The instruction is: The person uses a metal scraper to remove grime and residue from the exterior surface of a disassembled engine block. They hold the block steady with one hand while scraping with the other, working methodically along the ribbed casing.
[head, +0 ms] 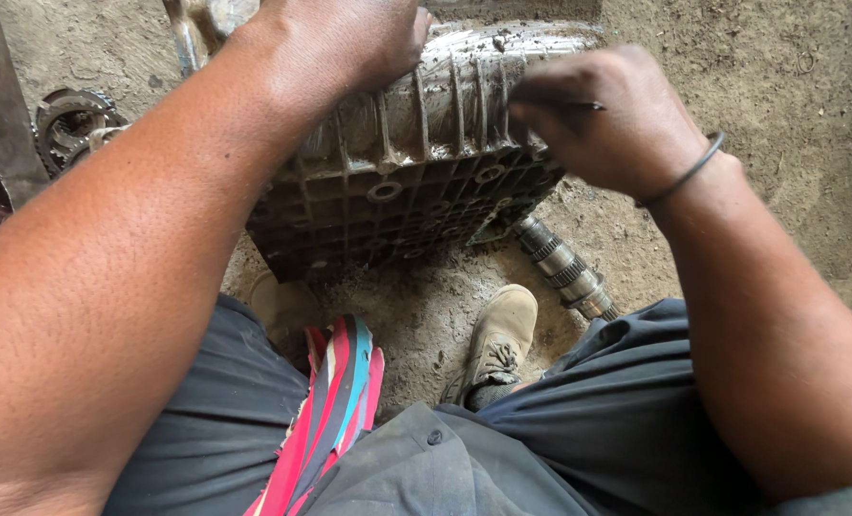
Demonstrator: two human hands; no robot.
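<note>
Head view looks down on a bare dirt floor (pixel 808 115), where a large, ribbed grey cast-metal housing (pixel 416 162), caked with grime and mud, stands tilted between the person's knees. Its webbed underside with round bosses faces the camera. The left hand (pixel 340 38) lies over the housing's upper edge, fingers curled down on the far side, so how tightly it grips cannot be told. The right hand (pixel 607 115), a thin black band on its wrist, is bunched at the housing's right edge, thumb and fingers pinching a thin dark pin-like piece (pixel 579 105) too small to identify. Dark grey trousers (pixel 626 401) cover both legs, and a red, blue and black striped cloth (pixel 335 411) hangs over the left thigh. A tan, dirty work shoe (pixel 497 334) rests on the floor just below the housing. A splined steel shaft (pixel 564 268) lies beside its lower right corner. A worn metal gear (pixel 67 119) sits at far left.
</note>
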